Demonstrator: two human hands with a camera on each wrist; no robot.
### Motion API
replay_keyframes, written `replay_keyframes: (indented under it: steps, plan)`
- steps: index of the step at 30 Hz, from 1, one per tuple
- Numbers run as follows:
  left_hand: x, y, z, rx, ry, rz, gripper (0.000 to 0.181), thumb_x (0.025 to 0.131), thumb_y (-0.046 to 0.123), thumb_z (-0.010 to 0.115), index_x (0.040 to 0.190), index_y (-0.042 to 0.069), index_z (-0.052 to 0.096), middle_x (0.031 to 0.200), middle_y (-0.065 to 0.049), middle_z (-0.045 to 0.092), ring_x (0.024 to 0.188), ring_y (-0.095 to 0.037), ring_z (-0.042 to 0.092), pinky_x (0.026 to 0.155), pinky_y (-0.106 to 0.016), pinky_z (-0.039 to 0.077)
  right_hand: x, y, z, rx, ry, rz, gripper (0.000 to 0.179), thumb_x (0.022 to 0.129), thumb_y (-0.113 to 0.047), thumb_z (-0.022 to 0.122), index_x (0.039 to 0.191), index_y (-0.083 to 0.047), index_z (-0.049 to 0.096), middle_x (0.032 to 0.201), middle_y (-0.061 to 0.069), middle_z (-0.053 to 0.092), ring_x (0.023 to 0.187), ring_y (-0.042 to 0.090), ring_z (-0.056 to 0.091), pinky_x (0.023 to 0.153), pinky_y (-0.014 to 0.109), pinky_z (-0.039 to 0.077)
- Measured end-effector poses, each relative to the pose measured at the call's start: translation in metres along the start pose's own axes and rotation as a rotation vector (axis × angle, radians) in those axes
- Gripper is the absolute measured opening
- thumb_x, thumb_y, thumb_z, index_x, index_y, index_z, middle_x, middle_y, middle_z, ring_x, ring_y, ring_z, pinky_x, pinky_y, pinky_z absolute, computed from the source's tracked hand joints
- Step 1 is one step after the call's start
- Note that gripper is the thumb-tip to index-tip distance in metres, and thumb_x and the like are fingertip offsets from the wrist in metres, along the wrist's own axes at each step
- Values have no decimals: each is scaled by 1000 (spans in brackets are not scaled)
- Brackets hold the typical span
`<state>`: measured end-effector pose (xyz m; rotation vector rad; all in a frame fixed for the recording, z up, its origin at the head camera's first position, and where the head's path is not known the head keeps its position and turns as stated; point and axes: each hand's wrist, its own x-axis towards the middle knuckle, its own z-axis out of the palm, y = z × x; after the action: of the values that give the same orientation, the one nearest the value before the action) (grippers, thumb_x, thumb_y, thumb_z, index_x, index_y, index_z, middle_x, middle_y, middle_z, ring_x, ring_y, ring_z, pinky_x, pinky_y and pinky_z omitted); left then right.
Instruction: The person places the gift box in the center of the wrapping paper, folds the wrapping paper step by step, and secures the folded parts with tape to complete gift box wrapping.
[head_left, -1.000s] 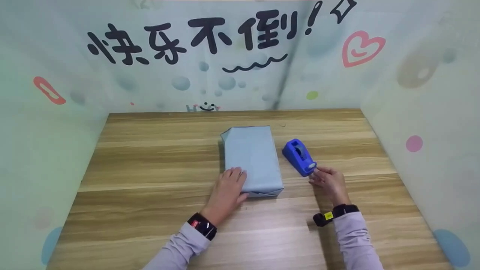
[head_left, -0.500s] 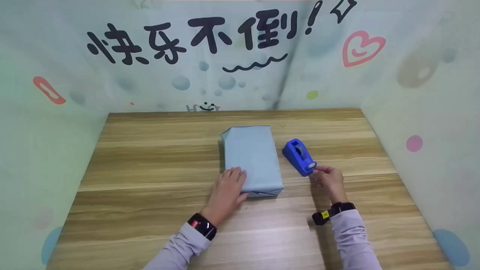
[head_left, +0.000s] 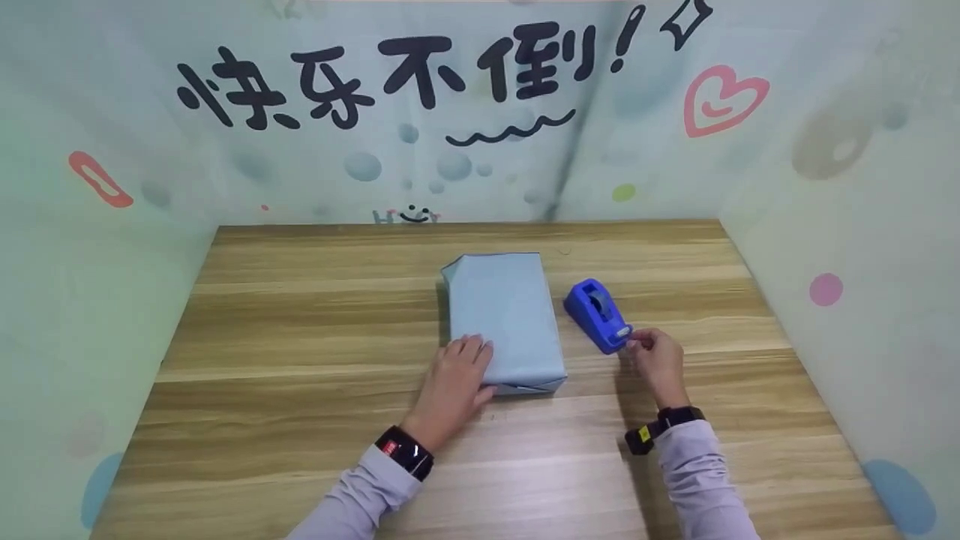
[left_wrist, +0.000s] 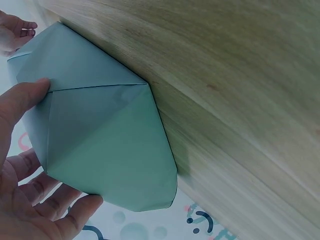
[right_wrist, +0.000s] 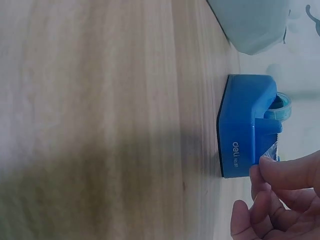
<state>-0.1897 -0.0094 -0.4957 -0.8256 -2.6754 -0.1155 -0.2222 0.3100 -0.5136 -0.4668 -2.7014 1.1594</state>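
Note:
A box wrapped in light blue paper [head_left: 506,319] lies in the middle of the table. My left hand [head_left: 452,386] holds its near left corner. In the left wrist view, the thumb [left_wrist: 35,92] presses the folded end of the wrapped box [left_wrist: 100,140] while the fingers rest along its upper face. To the right stands a blue tape dispenser [head_left: 598,315], its cutter end toward me. My right hand [head_left: 660,364] is at that end. Seen from the right wrist, thumb and forefinger pinch the end of the clear tape [right_wrist: 271,151] at the cutter of the tape dispenser [right_wrist: 245,125].
The wooden table [head_left: 300,315] is enclosed by a printed back wall [head_left: 300,172] and plain-coloured side panels [head_left: 847,225]. A clear tape roll [right_wrist: 280,107] sits inside the dispenser. The box stands a short gap left of the dispenser.
My right hand has shifted slightly left and away from me, its fingers drawing closer together at the tape end. The left hand, box and dispenser have stayed in place.

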Motion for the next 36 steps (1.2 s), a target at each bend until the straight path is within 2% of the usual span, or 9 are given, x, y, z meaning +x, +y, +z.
replay_keyframes:
  steps: [6,12,18,21,23,26,30,33,36]
  plan:
    - [-1,0,-1,-33,2,-6,63,77,44,70,124,5,53,121,-11,54,112,-27,52,91,-40,46,1,0,3,-60,28,-52,24,84,2,55,105,11,61,81,23,63,60,16,51,52,20,39]
    - [-1,1,2,-60,21,-5,62,76,41,72,123,5,53,121,-11,55,113,-29,53,91,-42,47,0,5,3,-77,59,-115,21,81,5,57,101,9,63,74,22,62,60,20,52,53,23,38]
    - [-1,0,3,-65,19,1,62,77,41,71,123,4,53,120,-12,54,112,-29,52,91,-41,46,-6,17,-2,-44,15,-49,27,84,3,59,111,7,60,83,25,65,60,12,53,53,19,42]
    - [-1,-1,2,-74,15,-4,62,77,41,71,123,4,53,121,-12,54,113,-29,52,92,-42,46,-13,12,-5,-1,21,-26,31,86,-1,60,115,8,57,91,26,65,63,6,52,56,17,42]
    - [-1,-1,1,-80,11,-10,62,77,40,71,123,4,53,121,-12,54,113,-29,52,93,-43,46,-20,2,-6,62,35,-57,33,85,-1,62,117,6,55,91,24,65,66,5,51,60,16,43]
    - [-1,-1,1,-83,-1,-15,62,77,40,71,124,4,53,122,-11,54,114,-29,51,94,-43,45,-36,-16,-2,159,55,-210,36,82,2,65,116,4,54,87,20,66,68,4,51,63,15,44]
    - [0,-1,1,-84,-6,-14,62,77,41,71,124,5,53,121,-10,54,113,-28,51,94,-41,45,-61,-42,12,219,-10,-523,42,77,6,68,116,4,52,80,12,67,67,8,54,61,19,44]
    - [0,-1,2,-81,2,-13,62,76,41,73,123,5,54,119,-10,54,111,-27,52,91,-40,46,-78,-57,25,178,-101,-737,48,75,5,70,119,3,51,80,4,66,71,11,58,65,25,47]
    - [1,-1,2,-58,17,-10,63,74,41,74,121,6,54,117,-9,55,109,-26,53,88,-39,48,-90,-67,39,53,-142,-903,52,75,0,73,121,1,50,81,-1,65,78,13,59,74,31,47]
